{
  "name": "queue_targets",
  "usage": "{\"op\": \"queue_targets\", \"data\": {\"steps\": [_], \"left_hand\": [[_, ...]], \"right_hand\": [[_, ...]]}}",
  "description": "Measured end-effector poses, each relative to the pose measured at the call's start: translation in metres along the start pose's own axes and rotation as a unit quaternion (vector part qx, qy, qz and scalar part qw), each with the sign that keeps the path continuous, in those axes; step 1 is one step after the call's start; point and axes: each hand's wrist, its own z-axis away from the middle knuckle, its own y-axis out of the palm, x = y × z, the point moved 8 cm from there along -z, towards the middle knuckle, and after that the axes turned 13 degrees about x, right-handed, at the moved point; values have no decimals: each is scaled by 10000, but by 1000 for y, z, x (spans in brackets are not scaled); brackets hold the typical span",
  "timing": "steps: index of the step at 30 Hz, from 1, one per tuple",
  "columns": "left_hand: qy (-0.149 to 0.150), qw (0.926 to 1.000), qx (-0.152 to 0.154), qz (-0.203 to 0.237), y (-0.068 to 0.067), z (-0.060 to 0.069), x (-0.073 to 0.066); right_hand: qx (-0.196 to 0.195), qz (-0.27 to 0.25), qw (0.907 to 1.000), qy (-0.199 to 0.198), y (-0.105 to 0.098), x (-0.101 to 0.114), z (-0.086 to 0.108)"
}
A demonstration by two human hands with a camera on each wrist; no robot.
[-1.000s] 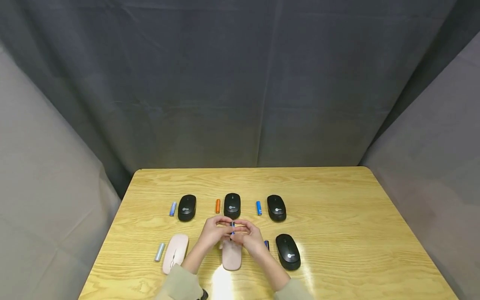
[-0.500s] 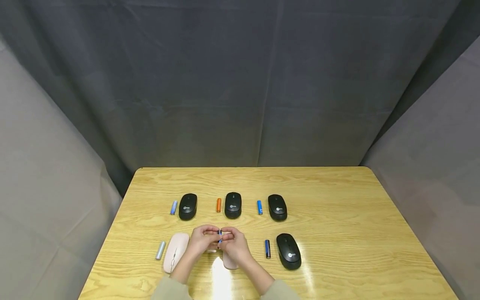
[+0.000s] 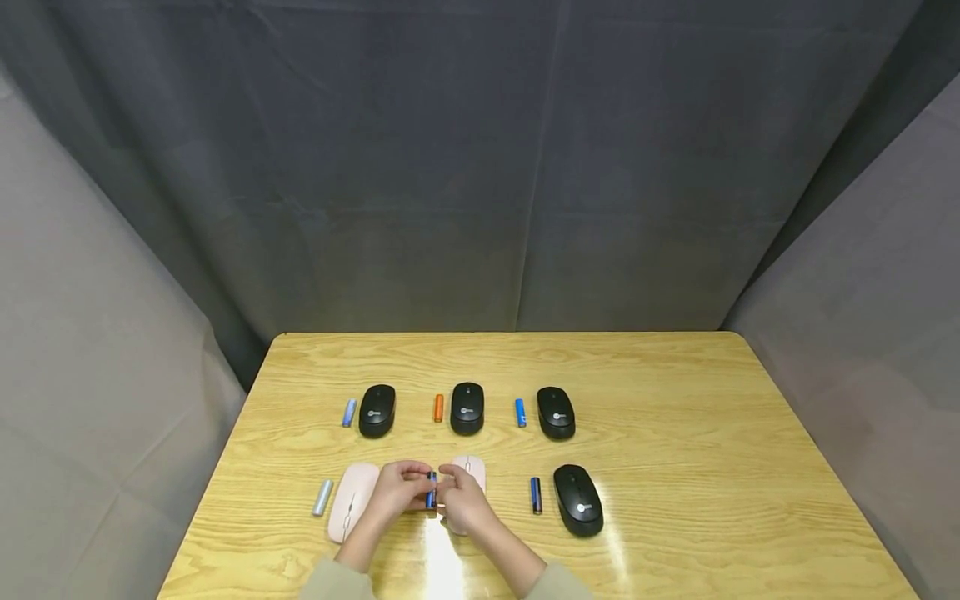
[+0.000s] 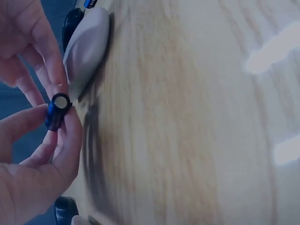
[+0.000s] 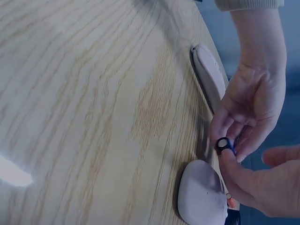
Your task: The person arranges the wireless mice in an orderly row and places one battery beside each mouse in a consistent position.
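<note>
My left hand (image 3: 396,490) pinches a blue battery (image 3: 431,492) between thumb and fingers, just above the table. The battery's flat end faces the left wrist camera. My right hand (image 3: 463,500) is beside it, over a pink mouse (image 3: 470,467) that it partly hides. In the right wrist view the index finger (image 5: 234,166) of that hand touches the battery, while its thumb (image 5: 279,155) stands apart. Left of my left hand lies another pink mouse (image 3: 352,500), with a silver battery (image 3: 322,497) alongside.
Along the back sit three black mice (image 3: 377,411), with a light blue battery (image 3: 349,412), an orange battery (image 3: 438,408) and a blue battery (image 3: 521,412) beside them. To the right are a dark blue battery (image 3: 536,496) and a black mouse (image 3: 578,500).
Both hands have shifted left and toward the near edge with the battery. The right hand has loosened its pinch, leaving the battery in the left. More of the middle pink mouse's far end shows.
</note>
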Motion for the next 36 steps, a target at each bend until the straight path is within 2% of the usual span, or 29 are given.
{"op": "queue_targets", "data": {"steps": [5,9,17,22,36], "left_hand": [[-135,9997,-62,-217,0,0,6],[-158,9992,-150,-340,0,1,4],[-308,9982,-212,-479,5,6,2],[-296,9977,-171,-588,7,7,0],[-191,9973,-97,-706,11,13,-7]], "right_hand": [[44,-756,9970,175,6,-6,1],[42,-875,9958,272,7,-8,2],[97,-613,9966,547,9,-7,5],[245,-425,9970,597,11,-7,5],[578,-317,9966,502,17,-9,3]]}}
